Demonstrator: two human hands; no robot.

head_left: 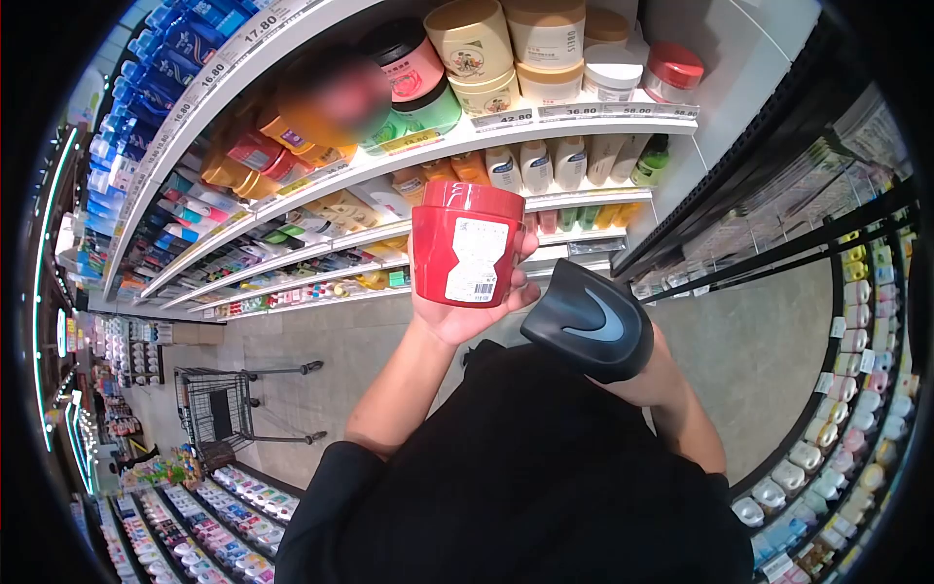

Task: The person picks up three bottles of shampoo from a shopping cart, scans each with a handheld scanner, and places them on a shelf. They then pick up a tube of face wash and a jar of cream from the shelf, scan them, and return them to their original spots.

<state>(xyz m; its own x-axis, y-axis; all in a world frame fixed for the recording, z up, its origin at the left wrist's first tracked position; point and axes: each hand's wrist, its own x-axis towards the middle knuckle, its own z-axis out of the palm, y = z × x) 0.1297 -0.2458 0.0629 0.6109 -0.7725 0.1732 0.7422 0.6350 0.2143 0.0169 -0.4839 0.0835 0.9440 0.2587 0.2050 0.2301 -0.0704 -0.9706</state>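
A red plastic jar with a red screw lid stands upright in my left hand. The thumb lies along its left side and the fingertips wrap round the right side. A white label with small print and a barcode faces me. Just right of the jar, my right hand holds a black handheld barcode scanner with a grey curved mark on top. The scanner's body hides most of that hand and its fingers. Its front end points toward the jar, apart from it.
Ahead, a lit shelf bears stacked tubs, bottles and price tags. A similar red-lidded jar stands at its right end. A shopping cart stands on the floor at left. Stocked shelves curve along the right.
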